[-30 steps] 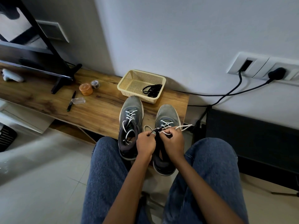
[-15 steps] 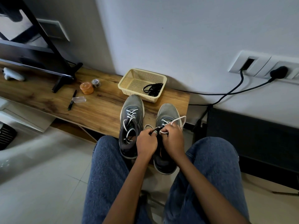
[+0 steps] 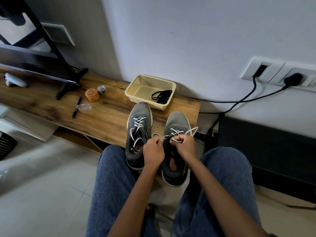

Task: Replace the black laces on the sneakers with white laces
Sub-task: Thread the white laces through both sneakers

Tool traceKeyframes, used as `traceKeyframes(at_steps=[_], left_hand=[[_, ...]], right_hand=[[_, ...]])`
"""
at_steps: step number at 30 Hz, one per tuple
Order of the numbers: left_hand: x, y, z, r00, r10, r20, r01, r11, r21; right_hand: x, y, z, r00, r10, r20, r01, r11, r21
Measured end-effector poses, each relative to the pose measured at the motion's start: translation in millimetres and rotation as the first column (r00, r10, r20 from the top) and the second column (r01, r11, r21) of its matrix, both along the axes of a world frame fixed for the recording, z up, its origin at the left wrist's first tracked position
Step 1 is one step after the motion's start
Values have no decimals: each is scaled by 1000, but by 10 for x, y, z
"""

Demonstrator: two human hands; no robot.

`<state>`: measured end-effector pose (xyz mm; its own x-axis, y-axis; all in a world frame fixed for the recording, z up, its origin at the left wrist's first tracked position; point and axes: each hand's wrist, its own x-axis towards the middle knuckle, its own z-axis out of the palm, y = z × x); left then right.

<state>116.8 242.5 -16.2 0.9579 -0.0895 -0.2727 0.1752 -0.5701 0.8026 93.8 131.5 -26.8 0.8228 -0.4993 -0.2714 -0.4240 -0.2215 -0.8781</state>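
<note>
bench (image 3: pixel 106 120): wood top, carries both sneakers; sits beyond and under the fingers.
left sneaker (image 3: pixel 139 132): just left of the left hand's knuckles, apart from them. Already strung w/ white. Long axis runs near-to-far, toe pointing away toward the wall, heel hanging off the bench edge. Prob. light, upper soft, sole stiffer; grab by heel or collar if shifting.
right sneaker (image 3: pixel 177 127): directly under both sets of fingers, toe out past the fingertips, heel back below the wrists. Same axis, same heading as its mate. White crossings done over the forefoot; upper eyelets look unfinished, judged from loose ends.
basket (image 3: pixel 150 90): far past the fingertips, beyond the toes, touching or nearly touching left toe; can't tell which.
left hand (image 3: pixel 153 149): fingers curled, pinching a lace end at the tongue.
right hand (image 3: pixel 185 145): fingers curled tight round the other lace strand.
white lace (image 3: pixel 192 131): loop trails out right of the right fingers, over the shoe's side. Soft, limp, v. light, no stiffness except prob. the tip; best pinched close to the tip to feed an eyelet, kept taut so it won't slip.
black laces (image 3: pixel 161 96): bundled in basket's near-right corner, well past fingers; out of both shoes.
</note>
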Motion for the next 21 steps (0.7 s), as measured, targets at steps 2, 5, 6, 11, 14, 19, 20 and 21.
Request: traceKeyframes(at_steps=[2,5,6,11,14,19,20,21], left_hand=[[25,8,8,999,-23,28,23,1000,8],[56,9,19,998,-43,48,43,999,9],[70,5,16,997,-54,49,53,998,19],[90,-10,-3,998,-64,30,64,998,-6],[104,2,-11,994,-90,62,89,996,17],[141,17,19,990,-137,35,137,990,17],[143,15,29,989,-142,47,141,990,31],[147,14,31,987,-147,63,144,988,49]], right_hand=[[-23,41,-19,999,16,36,-12,994,-108],[-25,97,-27,998,42,54,-26,963,-269],[-20,108,-31,998,45,52,-26,949,-314],[-17,164,-76,998,12,66,19,893,-450],[-28,171,-75,997,51,64,-10,849,-529],[-12,161,-97,994,110,15,-78,790,-608],[-15,161,-92,994,106,11,-78,794,-603],[-21,156,-87,994,106,11,-79,799,-596]])
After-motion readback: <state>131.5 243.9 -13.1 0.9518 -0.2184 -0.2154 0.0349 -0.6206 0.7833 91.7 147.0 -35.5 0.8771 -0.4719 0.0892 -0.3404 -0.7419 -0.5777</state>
